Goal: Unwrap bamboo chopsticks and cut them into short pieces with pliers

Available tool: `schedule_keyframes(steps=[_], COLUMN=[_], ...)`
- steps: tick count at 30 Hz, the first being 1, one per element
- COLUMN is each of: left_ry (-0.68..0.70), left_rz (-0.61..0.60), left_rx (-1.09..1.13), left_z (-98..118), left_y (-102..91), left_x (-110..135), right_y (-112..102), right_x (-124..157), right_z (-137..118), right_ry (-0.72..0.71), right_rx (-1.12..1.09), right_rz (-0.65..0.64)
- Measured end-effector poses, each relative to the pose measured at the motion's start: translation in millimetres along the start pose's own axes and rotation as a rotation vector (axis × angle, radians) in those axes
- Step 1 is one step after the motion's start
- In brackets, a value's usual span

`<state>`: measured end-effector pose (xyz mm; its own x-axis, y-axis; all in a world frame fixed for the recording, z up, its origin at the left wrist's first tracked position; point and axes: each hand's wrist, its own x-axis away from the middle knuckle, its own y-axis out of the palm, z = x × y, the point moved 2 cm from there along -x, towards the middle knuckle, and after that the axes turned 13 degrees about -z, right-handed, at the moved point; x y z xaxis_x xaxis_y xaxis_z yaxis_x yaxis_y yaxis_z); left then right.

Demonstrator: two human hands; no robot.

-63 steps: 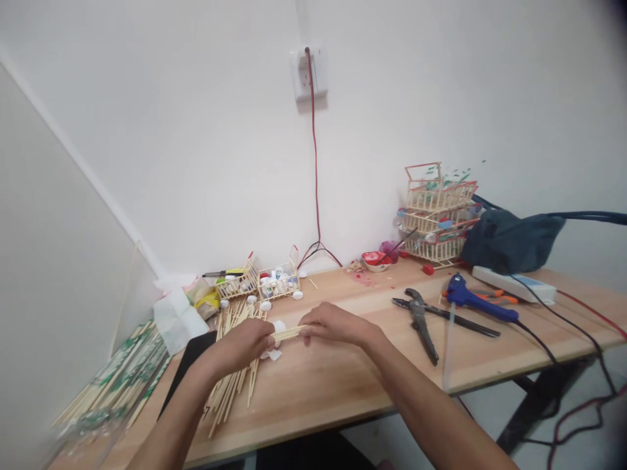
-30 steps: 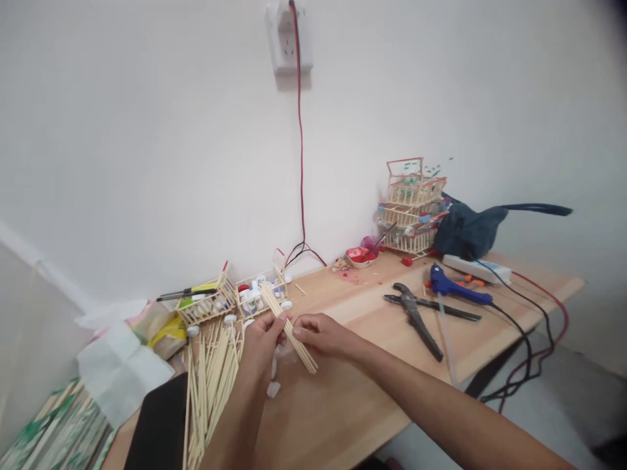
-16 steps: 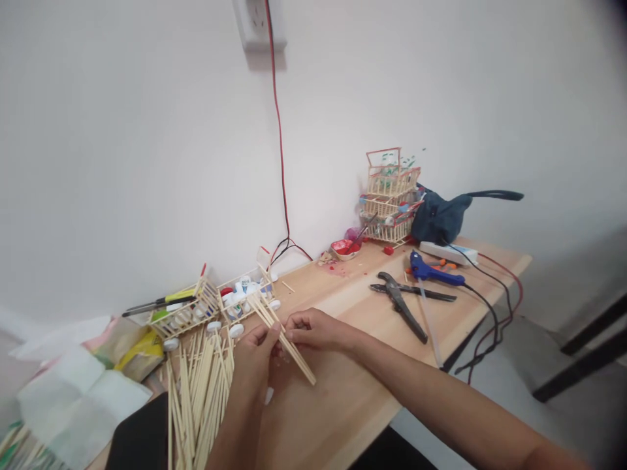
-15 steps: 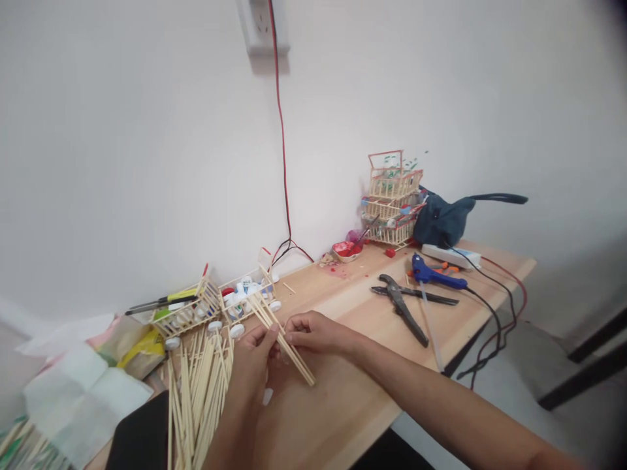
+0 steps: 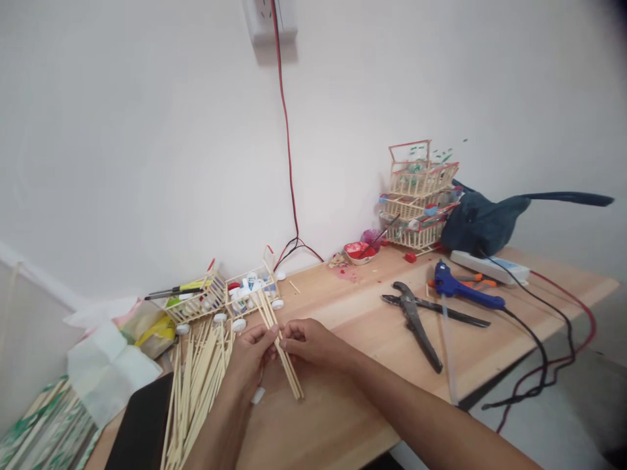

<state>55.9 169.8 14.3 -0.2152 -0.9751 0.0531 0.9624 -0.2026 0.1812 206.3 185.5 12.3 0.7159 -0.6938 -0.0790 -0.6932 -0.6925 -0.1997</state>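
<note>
Sticks (image 5: 290, 373) between six and seven o'clock, level two seconds ago, now slanted eleven-to-five; I judge ends easier to compare. Left hand (image 5: 249, 358) pinches them; right hand (image 5: 311, 341) touches, pinch unclear.

Pale cream is shown by sticks (image 5: 290, 373) in the left hand (image 5: 253, 356); below it, streaked tan by the bench (image 5: 318, 421); rightward, blue by the glue gun (image 5: 467, 292).

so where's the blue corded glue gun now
In the head view, the blue corded glue gun lies at right, between the dark metal pliers and white power strip.
</note>
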Motion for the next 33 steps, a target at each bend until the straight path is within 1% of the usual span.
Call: schedule_keyframes(steps=[3,6,9,11,13,14,16,19,21,23,26,29,31,32,33], left_ry=[-0.045,-0.105,-0.149,-0.155,-0.161,-0.166,-0.167,-0.142,-0.188,-0.273,-0.381,-0.397,-0.370,-0.321,-0.235], left_rz=[-0.007,-0.005,0.006,0.012,0.036,0.059,0.128,0.297,0.431,0.499,0.474,0.482,0.549,0.593,0.631], left_rx=[0.012,0.009,0.009,-0.003,-0.056,-0.112,-0.305,-0.782,-1.099,-1.311,-1.444,-1.466,-1.442,-1.424,-1.391], left_z=[2,6,9,13,20,24,37,57,64,64,56,53,57,60,64], left_y=[0.3,0.5,-0.3,-4.2,-13.7,-20.8,-38.5,-65.5,-79.1,-87.8,-93.6,-93.0,-87.9,-83.0,-76.1], left_x=[2,4,5,6,8,10,17,28,34,36,36,38,41,42,43], right_y=[1,5,10,12,13,14,14,13,11,9,7,5,3,1,0], right_x=[1,2,4,5,6,6,6,5,4,4,4,3,3,3,4], right_z=[-2,-2,0,3,4,5,4,-1,-6,-8,-8,-6,-8,-9,-12], right_ry=[0.021,0.081,0.119,0.133,0.142,0.146,0.153,0.155,0.157,0.152,0.126,0.061,-0.033,-0.084,-0.129], right_rx=[0.036,0.078,0.048,0.022,0.018,0.012,-0.021,-0.069,-0.081,-0.090,-0.088,-0.084,-0.058,-0.029,0.012], right_rz=[-0.014,-0.037,-0.064,-0.054,-0.034,-0.030,-0.029,-0.018,-0.001,0.015,0.038,0.071,0.108,0.132,0.158])
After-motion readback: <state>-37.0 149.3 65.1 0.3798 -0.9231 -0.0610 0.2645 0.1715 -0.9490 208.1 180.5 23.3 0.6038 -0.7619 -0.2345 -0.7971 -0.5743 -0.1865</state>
